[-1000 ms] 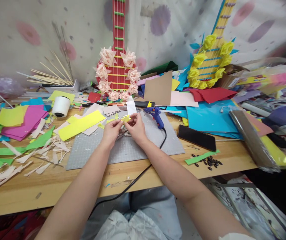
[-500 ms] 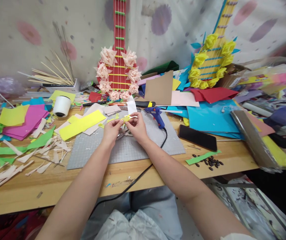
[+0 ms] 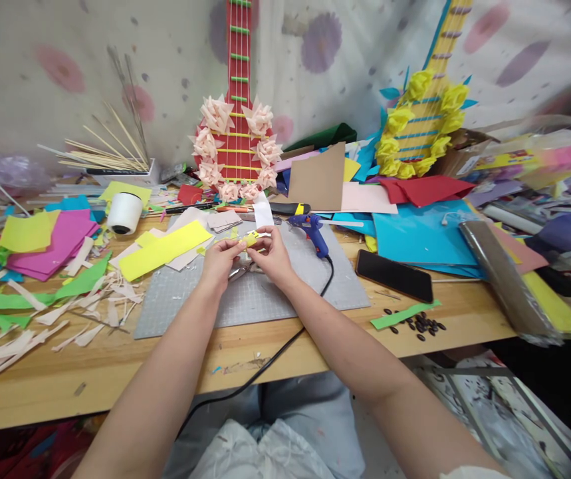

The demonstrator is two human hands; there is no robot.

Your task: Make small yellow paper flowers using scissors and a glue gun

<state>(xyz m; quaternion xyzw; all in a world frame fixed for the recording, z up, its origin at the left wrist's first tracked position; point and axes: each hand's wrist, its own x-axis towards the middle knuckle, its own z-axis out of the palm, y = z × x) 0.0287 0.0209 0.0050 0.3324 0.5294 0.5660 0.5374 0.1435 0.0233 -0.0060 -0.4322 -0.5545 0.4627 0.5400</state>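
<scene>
Both hands meet above the grey cutting mat (image 3: 265,299). My left hand (image 3: 219,261) and my right hand (image 3: 271,255) each pinch a side of a small folded yellow paper piece (image 3: 252,238) held between their fingertips. Scissors (image 3: 239,271) lie on the mat just under the hands, mostly hidden. A blue glue gun (image 3: 312,231) rests on the mat to the right of my right hand, its black cord (image 3: 285,342) running off the table's front edge.
A yellow paper strip (image 3: 163,249) and a white tape roll (image 3: 123,213) lie left of the mat. Paper scraps (image 3: 56,313) litter the left. A black phone (image 3: 393,275), dark seeds (image 3: 417,324), coloured sheets and two paper guitars (image 3: 236,133) stand behind and right.
The hands have shifted slightly and the yellow piece is folded tighter between the fingertips. Nothing else on the table has moved.
</scene>
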